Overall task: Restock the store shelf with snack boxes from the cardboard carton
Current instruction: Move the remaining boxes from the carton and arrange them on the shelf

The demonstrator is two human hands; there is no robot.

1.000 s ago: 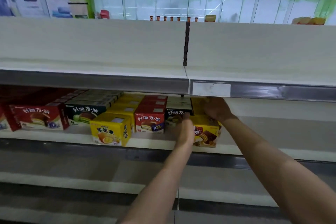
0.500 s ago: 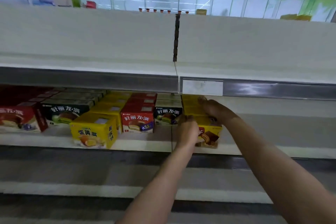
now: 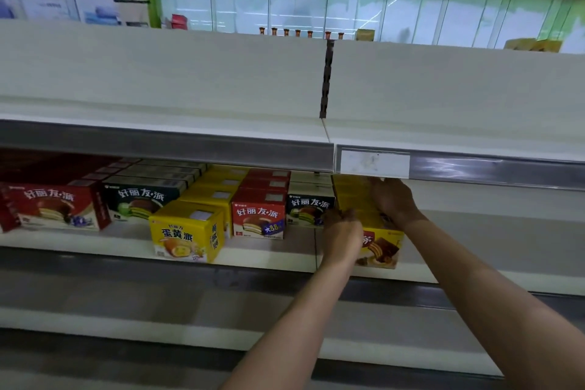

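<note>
A yellow snack box (image 3: 381,247) with a chocolate cake picture stands at the front of the middle shelf (image 3: 269,255), at the right end of the row. My left hand (image 3: 342,233) grips its left front corner. My right hand (image 3: 392,199) lies over the top of the yellow boxes behind it, fingers curled round their upper edge under the shelf above. More yellow boxes (image 3: 351,196) are lined up behind. The cardboard carton is out of view.
Left of my hands stand a dark green box (image 3: 310,209), red boxes (image 3: 259,218), a yellow egg-pie box (image 3: 186,234), another green box (image 3: 139,203) and a red box (image 3: 58,207). The shelf to the right holds nothing. The upper shelf (image 3: 164,142) carries a white price tag (image 3: 375,163).
Both hands stay on the yellow boxes; the right hand has slid a little further back and up along their tops. The view has shifted slightly.
</note>
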